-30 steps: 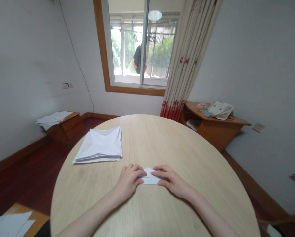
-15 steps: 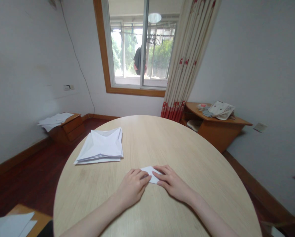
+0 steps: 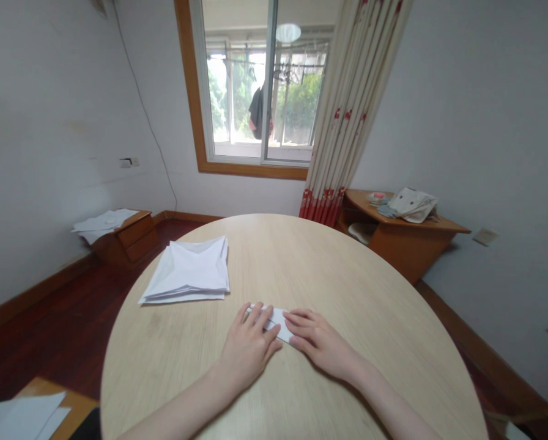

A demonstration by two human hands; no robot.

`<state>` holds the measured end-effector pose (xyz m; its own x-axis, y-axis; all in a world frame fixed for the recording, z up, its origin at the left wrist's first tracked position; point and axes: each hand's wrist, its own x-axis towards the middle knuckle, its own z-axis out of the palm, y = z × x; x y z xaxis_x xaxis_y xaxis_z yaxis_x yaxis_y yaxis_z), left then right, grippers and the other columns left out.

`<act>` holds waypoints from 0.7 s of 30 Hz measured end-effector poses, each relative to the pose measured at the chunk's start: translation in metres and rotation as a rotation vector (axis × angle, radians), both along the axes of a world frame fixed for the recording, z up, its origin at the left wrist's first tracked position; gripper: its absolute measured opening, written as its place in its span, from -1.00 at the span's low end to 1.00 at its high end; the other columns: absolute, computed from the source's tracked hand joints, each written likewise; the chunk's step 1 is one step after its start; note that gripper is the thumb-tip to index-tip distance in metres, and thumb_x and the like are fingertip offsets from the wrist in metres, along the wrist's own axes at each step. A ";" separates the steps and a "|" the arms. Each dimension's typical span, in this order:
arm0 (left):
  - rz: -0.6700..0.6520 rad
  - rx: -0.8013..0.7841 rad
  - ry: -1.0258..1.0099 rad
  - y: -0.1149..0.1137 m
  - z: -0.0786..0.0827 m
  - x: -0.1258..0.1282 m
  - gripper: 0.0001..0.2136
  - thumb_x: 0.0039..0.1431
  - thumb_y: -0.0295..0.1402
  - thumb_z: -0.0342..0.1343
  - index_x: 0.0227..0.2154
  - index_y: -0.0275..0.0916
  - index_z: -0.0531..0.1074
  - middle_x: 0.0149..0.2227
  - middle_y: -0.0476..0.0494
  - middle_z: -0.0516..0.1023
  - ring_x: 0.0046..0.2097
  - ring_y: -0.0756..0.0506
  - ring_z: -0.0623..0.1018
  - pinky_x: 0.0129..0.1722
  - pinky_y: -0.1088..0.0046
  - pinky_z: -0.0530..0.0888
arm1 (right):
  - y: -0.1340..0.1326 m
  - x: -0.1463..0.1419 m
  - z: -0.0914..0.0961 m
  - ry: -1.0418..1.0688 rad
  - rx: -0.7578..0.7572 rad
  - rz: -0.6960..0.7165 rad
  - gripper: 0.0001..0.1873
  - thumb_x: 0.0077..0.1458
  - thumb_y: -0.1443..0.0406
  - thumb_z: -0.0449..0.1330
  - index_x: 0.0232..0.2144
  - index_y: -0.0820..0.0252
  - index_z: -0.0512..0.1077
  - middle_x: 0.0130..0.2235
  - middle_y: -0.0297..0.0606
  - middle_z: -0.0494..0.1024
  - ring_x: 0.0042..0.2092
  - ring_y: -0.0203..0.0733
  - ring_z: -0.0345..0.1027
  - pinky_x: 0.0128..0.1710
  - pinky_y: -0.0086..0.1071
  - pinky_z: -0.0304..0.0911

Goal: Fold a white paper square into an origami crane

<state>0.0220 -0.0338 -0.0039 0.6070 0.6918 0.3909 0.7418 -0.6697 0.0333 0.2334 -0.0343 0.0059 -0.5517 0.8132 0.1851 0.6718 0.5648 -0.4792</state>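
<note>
A small folded piece of white paper (image 3: 279, 322) lies on the round light-wood table (image 3: 329, 287), near its front middle. My left hand (image 3: 250, 346) rests flat on the paper's left part, fingers stretched out and pressing down. My right hand (image 3: 318, 341) lies on the paper's right part, fingers extended and pointing left, their tips touching it. Most of the paper is hidden under the two hands.
A stack of folded white paper sheets (image 3: 188, 274) lies on the table's left side. A low wooden cabinet (image 3: 126, 234) with papers stands left on the floor. A corner desk (image 3: 405, 235) with a bag stands right. More paper (image 3: 19, 417) lies bottom left.
My left hand has opened from curled fingers to flat and slid forward over the paper. My right hand has shifted slightly left. The paper shows less than before.
</note>
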 end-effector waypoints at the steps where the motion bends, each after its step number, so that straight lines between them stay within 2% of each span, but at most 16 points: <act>1: 0.006 0.008 -0.001 0.000 -0.001 0.000 -0.75 0.28 -0.20 0.04 -0.06 -0.12 0.46 0.12 -0.20 0.38 0.15 -0.28 0.31 0.16 0.00 0.17 | 0.000 0.000 -0.001 0.005 0.005 -0.007 -0.68 0.28 0.23 0.04 0.02 0.07 0.45 0.14 -0.21 0.42 0.17 -0.06 0.18 0.16 -0.03 0.11; 10: 0.093 0.032 -0.011 0.001 -0.002 -0.001 -0.69 0.27 -0.11 0.01 -0.06 -0.12 0.49 0.15 -0.22 0.36 0.18 -0.30 0.29 0.17 0.00 0.18 | -0.003 0.002 -0.001 0.047 0.060 -0.014 -0.68 0.26 0.29 0.04 0.01 0.08 0.46 0.02 -0.19 0.53 0.12 -0.04 0.26 0.12 -0.04 0.16; 18: 0.105 -0.055 -0.057 0.004 0.005 -0.005 -0.61 0.16 -0.02 0.11 -0.04 -0.10 0.48 0.10 -0.23 0.37 0.15 -0.31 0.28 0.15 0.00 0.19 | -0.005 0.000 0.007 0.075 0.069 0.005 -0.65 0.25 0.37 -0.01 -0.07 0.08 0.51 -0.08 -0.14 0.55 0.00 -0.12 0.37 0.02 -0.19 0.27; 21: 0.098 -0.102 -0.049 0.005 0.004 -0.006 -0.61 0.16 -0.06 0.13 -0.01 -0.09 0.45 0.10 -0.22 0.37 0.14 -0.31 0.28 0.15 -0.01 0.18 | -0.006 0.000 0.006 0.078 0.063 -0.008 -0.65 0.23 0.38 0.00 -0.09 0.06 0.53 -0.09 -0.16 0.56 -0.02 -0.13 0.39 0.01 -0.20 0.29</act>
<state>0.0161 -0.0292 -0.0002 0.5166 0.7844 0.3433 0.7992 -0.5856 0.1353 0.2339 -0.0399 0.0122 -0.5274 0.8026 0.2785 0.6383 0.5907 -0.4936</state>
